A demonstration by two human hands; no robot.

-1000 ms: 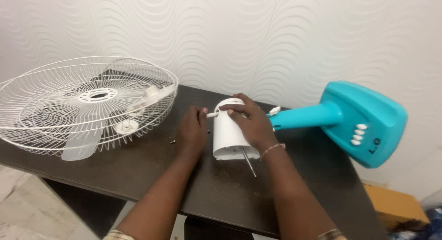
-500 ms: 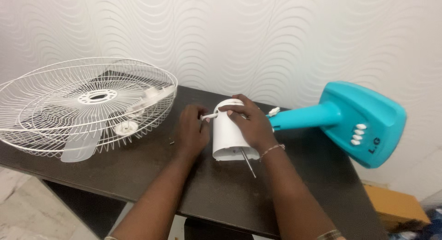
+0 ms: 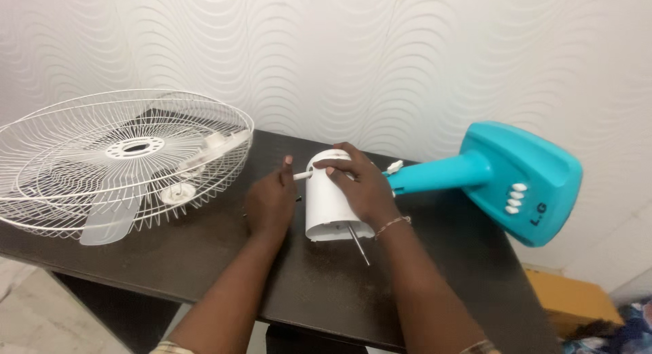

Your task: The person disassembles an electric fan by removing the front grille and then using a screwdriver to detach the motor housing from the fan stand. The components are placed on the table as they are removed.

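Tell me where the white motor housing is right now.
In the head view the white motor housing stands on the dark table, centre frame, under the right hand, with the left hand beside it and the teal fan base to its right.

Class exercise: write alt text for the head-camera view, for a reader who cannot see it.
A person's right hand grips a white fan motor housing lying on a dark table, while the left hand holds a thin white pin at its side. White wire fan guards lie left, a teal fan base right.
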